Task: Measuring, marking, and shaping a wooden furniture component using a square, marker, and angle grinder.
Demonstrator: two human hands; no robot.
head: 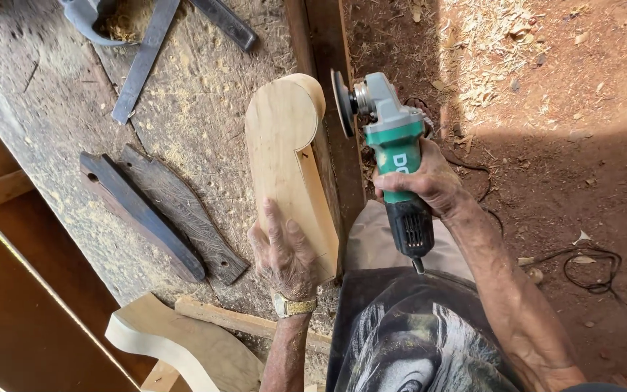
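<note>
A pale shaped wooden piece with a rounded far end lies on the dusty workbench at its right edge. My left hand presses flat on its near end, a gold watch on the wrist. My right hand grips the body of a green and grey angle grinder. Its dark disc sits just right of the piece's rounded end, close to the edge; contact cannot be told.
Two dark weathered wooden slats lie left of the piece. A flat metal bar and a grey container sit at the bench's far end. Another pale curved cut-out rests near me. Red dirt ground with a black cord is on the right.
</note>
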